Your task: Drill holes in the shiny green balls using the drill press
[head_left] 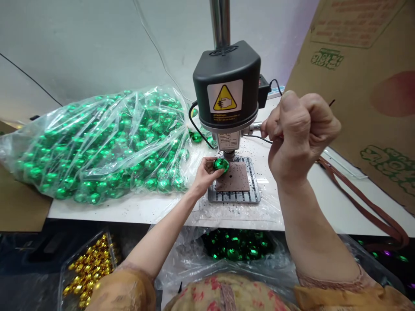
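Between the fingers and thumb of my left hand (206,173) is a shiny green faceted ball (221,165). It is just in front of the chuck (228,153) of a small black bench drill press (227,86). Below the ball lies a brown square board (238,183) with a dark hole, set on the slotted metal base (256,190). My right hand (301,129) is closed in a fist around the press's feed lever (256,127); most of the lever is hidden by the fingers.
A large clear bag of green balls (113,142) fills the table's left side. A cardboard box (359,95) and a brown strap (359,203) are at right. Below the table edge are more green balls (236,246) in plastic and a clear bin of gold balls (89,268).
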Demonstrator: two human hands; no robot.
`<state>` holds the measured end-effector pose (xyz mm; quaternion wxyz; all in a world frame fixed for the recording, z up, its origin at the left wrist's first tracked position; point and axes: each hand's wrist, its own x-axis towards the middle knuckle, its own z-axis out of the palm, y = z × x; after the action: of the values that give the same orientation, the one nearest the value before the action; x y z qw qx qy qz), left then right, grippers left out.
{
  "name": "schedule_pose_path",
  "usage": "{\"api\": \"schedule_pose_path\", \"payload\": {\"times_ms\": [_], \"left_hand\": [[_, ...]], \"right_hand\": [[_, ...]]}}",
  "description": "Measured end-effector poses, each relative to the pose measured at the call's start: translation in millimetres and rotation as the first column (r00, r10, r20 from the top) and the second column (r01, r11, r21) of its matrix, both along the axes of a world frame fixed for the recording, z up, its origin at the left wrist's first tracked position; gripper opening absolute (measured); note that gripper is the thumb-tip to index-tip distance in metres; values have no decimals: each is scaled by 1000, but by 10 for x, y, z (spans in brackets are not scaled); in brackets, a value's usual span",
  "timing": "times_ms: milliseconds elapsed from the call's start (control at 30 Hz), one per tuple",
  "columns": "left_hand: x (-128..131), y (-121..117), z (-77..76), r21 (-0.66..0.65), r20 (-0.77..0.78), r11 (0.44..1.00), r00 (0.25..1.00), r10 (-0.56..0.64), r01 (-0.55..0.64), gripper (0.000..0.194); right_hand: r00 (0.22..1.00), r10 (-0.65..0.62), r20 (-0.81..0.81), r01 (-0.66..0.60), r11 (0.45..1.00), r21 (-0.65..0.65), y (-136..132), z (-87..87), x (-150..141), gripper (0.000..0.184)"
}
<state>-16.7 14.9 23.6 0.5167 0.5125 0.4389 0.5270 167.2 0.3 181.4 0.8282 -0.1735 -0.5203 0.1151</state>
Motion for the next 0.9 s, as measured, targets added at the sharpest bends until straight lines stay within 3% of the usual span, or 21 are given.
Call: {"api": "schedule_pose_path", "payload": {"times_ms": [267, 533, 667, 900], "left_hand": [[20, 51, -125, 98, -83, 992, 994, -71, 79, 57], [-19, 5, -193, 155, -277, 974, 954, -115, 163, 64], [40, -79, -163, 199, -348, 967, 934, -83, 160, 61], [214, -165, -141, 230, -296, 961, 952, -84, 156, 56]], "right_hand": [[996, -73, 45, 77, 993, -94, -41, 14, -13, 55], [993, -105, 55, 108, 992, -65, -20, -1, -13, 52], [998, -57, 23, 57, 998, -6, 6, -9, -13, 49], [999, -48, 14, 48, 998, -38, -12, 10, -10, 50]]}}
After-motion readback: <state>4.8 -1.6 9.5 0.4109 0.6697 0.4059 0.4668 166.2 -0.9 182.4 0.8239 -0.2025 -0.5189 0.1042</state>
